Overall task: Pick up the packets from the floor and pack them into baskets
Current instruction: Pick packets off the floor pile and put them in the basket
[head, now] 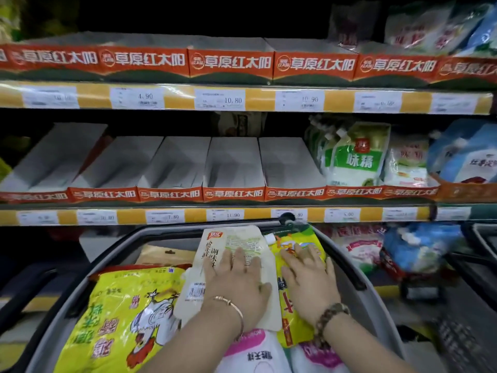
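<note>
A grey basket [376, 300] with a dark rim fills the lower middle of the head view and holds several packets. My left hand [236, 281] lies flat, fingers straight, on a cream spouted packet [231, 243] in the basket. My right hand [309, 278] presses flat on a yellow-green packet [298, 238] beside it. A large yellow packet with a chicken picture [121, 316] lies at the basket's left. White-and-pink packets [252, 351] show under my wrists.
Store shelves stand right behind the basket, with empty white display boxes [234, 162] in the middle and white seasoning pouches [357, 154] at the right. More packets [419, 249] pile up at lower right. A second dark basket [468, 332] is at the right edge.
</note>
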`<action>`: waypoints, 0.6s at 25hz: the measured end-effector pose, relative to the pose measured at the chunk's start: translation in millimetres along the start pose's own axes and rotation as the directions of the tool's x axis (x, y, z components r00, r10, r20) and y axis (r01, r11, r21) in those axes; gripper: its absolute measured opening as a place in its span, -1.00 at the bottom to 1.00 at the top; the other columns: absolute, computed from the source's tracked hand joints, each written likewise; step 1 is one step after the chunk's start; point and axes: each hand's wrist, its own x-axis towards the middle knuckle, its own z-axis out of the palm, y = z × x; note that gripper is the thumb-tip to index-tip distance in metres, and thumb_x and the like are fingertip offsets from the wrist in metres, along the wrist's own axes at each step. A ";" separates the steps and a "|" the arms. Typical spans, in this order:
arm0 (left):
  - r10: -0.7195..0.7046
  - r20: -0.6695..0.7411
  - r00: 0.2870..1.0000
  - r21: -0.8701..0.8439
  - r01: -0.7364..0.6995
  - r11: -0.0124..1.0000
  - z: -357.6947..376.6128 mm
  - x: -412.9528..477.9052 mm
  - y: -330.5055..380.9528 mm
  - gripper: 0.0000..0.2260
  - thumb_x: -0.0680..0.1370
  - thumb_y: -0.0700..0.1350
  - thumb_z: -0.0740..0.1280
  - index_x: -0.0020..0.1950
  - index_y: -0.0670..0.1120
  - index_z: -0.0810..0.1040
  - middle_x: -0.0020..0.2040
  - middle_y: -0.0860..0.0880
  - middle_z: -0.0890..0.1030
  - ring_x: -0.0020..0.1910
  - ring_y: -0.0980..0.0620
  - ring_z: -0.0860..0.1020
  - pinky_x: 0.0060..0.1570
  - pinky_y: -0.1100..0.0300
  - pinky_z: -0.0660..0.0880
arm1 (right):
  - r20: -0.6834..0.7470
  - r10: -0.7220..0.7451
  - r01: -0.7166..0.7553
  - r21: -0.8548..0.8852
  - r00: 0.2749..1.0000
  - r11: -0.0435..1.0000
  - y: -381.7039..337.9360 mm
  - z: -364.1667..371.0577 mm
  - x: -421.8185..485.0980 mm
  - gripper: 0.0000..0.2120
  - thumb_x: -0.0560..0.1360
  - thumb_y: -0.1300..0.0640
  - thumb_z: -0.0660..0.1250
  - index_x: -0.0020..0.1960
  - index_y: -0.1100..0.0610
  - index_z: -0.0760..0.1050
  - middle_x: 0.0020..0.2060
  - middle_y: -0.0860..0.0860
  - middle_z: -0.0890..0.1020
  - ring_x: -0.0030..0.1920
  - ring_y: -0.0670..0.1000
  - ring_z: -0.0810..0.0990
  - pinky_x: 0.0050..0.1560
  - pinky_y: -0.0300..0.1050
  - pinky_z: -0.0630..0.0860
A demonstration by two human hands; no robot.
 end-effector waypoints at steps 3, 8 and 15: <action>-0.084 0.026 0.996 0.048 0.082 0.995 3.5 16.8 6.2 -0.44 0.58 0.19 -0.05 0.54 0.02 -0.01 0.56 -0.10 -0.11 0.52 -0.17 -0.16 0.38 -0.31 -0.23 | 0.077 0.020 -0.018 -0.025 0.997 1.000 1.1 10.2 7.3 -0.57 0.64 -0.05 -0.10 0.51 -0.16 0.05 0.53 -0.13 -0.03 0.53 -0.01 -0.16 0.49 0.11 -0.08; -0.101 0.025 0.995 0.049 0.099 0.994 13.6 21.0 11.8 -0.42 0.57 0.19 -0.06 0.54 -0.01 -0.03 0.55 -0.14 -0.13 0.51 -0.21 -0.17 0.36 -0.32 -0.22 | 0.181 0.067 -0.067 -0.006 0.981 0.998 1.5 17.3 5.0 -0.49 0.62 -0.16 -0.12 0.54 -0.11 -0.10 0.53 -0.10 -0.16 0.52 -0.01 -0.22 0.49 0.13 -0.16; -0.071 0.072 0.995 0.005 0.070 0.998 2.9 20.2 9.7 -0.41 0.57 0.21 0.00 0.54 -0.01 0.01 0.56 -0.12 -0.09 0.52 -0.14 -0.13 0.40 -0.26 -0.21 | 0.227 0.079 -0.079 -0.009 0.971 0.997 -1.6 16.0 5.5 -0.47 0.61 -0.18 -0.16 0.54 -0.10 -0.13 0.53 -0.10 -0.15 0.52 -0.01 -0.21 0.49 0.14 -0.13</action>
